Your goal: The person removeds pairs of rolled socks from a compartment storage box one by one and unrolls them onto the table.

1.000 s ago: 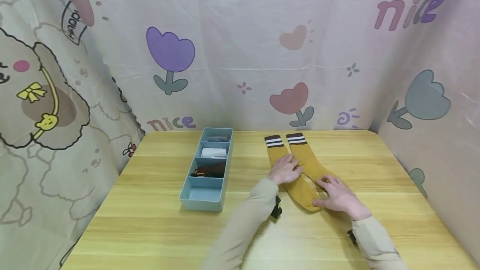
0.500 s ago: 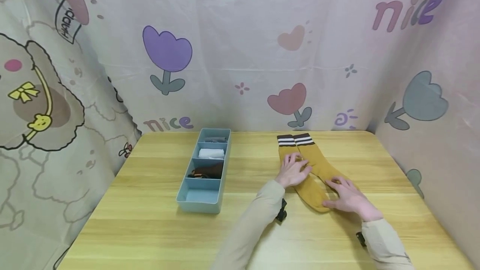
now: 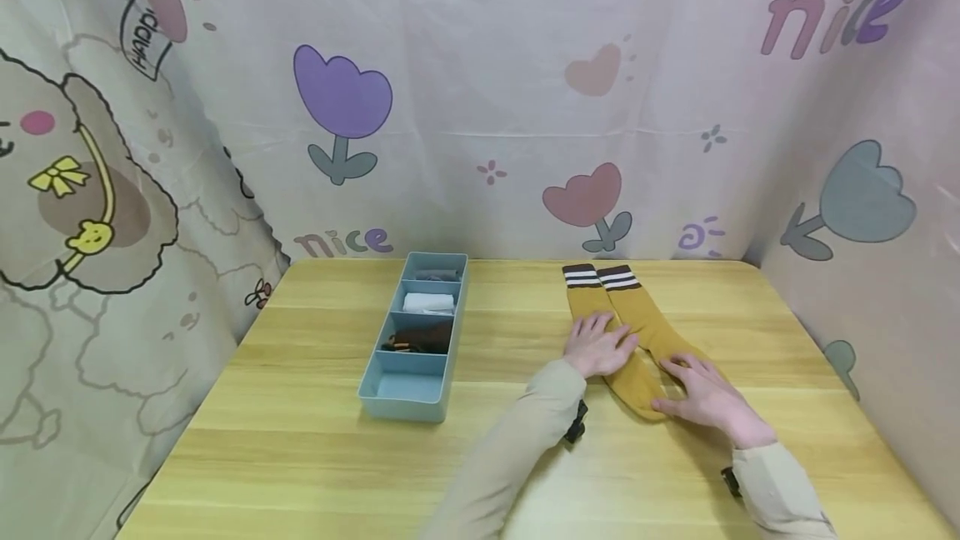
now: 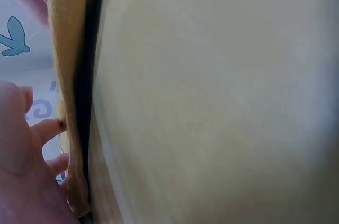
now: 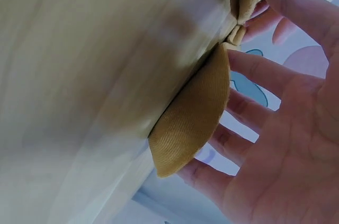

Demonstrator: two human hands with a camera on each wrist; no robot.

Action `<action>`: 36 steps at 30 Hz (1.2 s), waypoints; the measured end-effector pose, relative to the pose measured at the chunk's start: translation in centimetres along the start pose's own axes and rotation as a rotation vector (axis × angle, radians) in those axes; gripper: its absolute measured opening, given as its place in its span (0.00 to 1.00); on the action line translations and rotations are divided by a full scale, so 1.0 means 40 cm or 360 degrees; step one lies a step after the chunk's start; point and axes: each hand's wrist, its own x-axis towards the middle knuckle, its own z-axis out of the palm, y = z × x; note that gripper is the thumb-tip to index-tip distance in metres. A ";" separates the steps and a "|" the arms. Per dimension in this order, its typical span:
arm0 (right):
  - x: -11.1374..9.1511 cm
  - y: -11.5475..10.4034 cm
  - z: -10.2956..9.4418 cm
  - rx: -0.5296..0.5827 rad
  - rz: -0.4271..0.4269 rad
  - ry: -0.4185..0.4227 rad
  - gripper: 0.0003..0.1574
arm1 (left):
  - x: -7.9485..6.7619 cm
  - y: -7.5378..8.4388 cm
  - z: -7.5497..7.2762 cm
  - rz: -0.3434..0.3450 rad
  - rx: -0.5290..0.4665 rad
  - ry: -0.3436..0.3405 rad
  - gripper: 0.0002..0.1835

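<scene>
Two mustard-yellow socks with dark cuffs and white stripes lie flat side by side on the table, cuffs toward the far edge. My left hand rests with spread fingers on the left sock, near its middle. My right hand lies over the foot of the right sock, its thumb at the left sock's toe. In the right wrist view, the fingers touch the right sock's foot without curling round it. In the left wrist view, the left fingertips touch the yellow fabric; much of that view is blurred tabletop.
A blue-grey divided box stands left of the socks. Its compartments hold a grey item, a white folded bundle and a dark brown bundle; the nearest one is bare. A printed curtain hangs behind the wood-grain table.
The left sock has slid right until its cuff meets the right sock's cuff, with my left hand on it. My right hand and the right sock have also shifted slightly right.
</scene>
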 end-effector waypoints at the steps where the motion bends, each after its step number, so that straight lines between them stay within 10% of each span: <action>1: -0.002 0.003 -0.001 -0.0002 0.0000 0.0010 0.50 | 0.006 0.005 0.002 0.0000 -0.0007 -0.0016 0.31; 20: -0.008 0.025 -0.006 -0.0012 0.0074 0.0005 0.49 | 0.037 0.013 0.002 0.0147 -0.0154 -0.0015 0.30; 36: -0.006 0.004 -0.023 -0.0009 0.0002 0.0167 0.44 | -0.055 -0.060 -0.099 0.0240 -0.0226 -0.0003 0.31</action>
